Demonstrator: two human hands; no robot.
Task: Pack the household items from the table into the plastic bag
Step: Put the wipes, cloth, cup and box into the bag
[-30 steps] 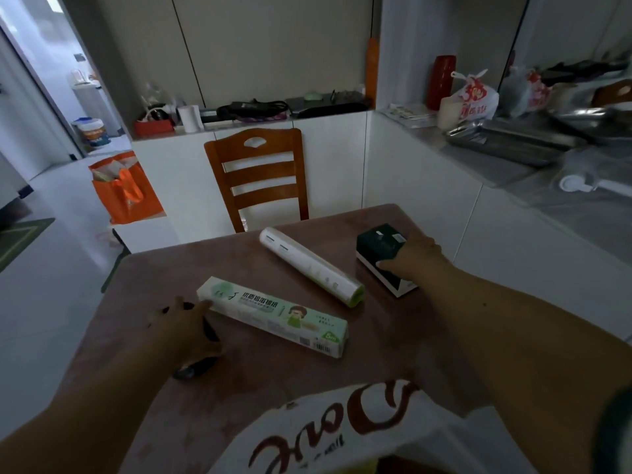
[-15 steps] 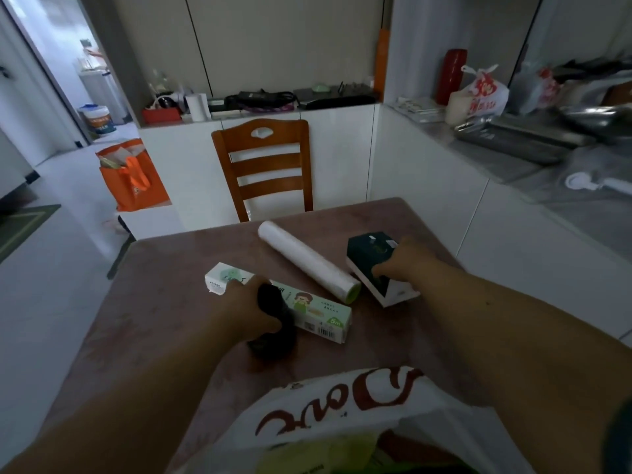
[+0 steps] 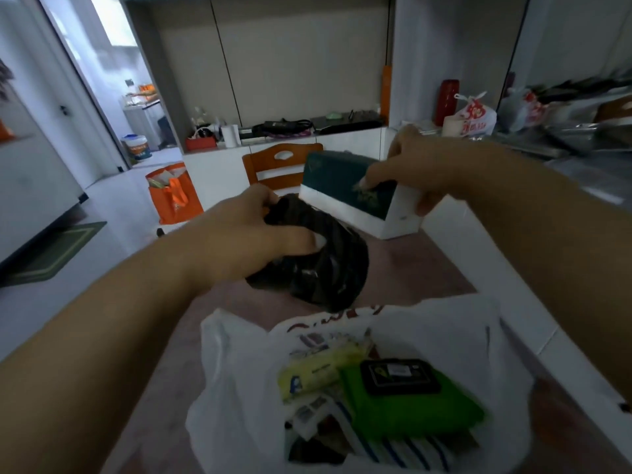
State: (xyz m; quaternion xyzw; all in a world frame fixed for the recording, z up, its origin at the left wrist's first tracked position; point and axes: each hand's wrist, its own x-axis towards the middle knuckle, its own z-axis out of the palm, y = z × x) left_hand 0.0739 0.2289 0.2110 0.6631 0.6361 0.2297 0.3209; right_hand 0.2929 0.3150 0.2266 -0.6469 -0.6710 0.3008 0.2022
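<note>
My left hand (image 3: 253,234) grips a black roll of plastic bags (image 3: 318,265) and holds it in the air just beyond the mouth of the white plastic bag (image 3: 239,388). My right hand (image 3: 420,172) grips a dark green and white box (image 3: 352,196), lifted above the table (image 3: 434,268) at the right. The white bag lies open at the near edge and holds a green pack (image 3: 403,401), a yellow pack (image 3: 318,371) and several other items. The long box and the white roll from the table are hidden behind my arms.
A wooden chair (image 3: 273,162) stands at the table's far side. An orange bag (image 3: 174,193) sits on the floor to the left. White cabinets and a cluttered counter (image 3: 564,138) run along the right and back.
Both hands have lifted their items off the table and brought them toward me over the white bag. The view has tilted down, so the bag's inside shows.
</note>
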